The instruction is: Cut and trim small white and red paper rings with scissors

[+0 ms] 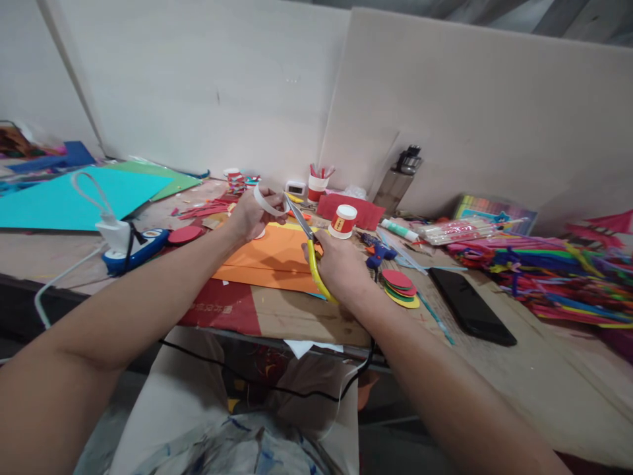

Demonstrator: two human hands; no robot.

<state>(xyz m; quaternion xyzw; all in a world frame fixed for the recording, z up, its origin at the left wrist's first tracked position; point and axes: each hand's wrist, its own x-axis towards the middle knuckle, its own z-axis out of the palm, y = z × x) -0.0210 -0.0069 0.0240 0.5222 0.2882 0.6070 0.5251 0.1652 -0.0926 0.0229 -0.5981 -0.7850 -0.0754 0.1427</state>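
My left hand (254, 212) is closed on a curved white paper strip (267, 204), raised over the table. Yellow-handled scissors (314, 264) are gripped in my right hand (341, 267), with their metal blades pointing up and left to the end of the strip. Whether the blades touch the strip I cannot tell. Orange paper sheets (270, 257) lie under both hands. Just beyond my right hand stands a small red cup with a white top (343, 221). Part of another white round piece shows below my left hand.
Stacked coloured paper discs (399, 288), a black phone (469, 307), a glue stick (398, 229) and bundled pipe cleaners (554, 264) lie to the right. A bottle (398, 178) leans at the back. At left are a blue power strip (136, 252) and turquoise sheet (74, 198).
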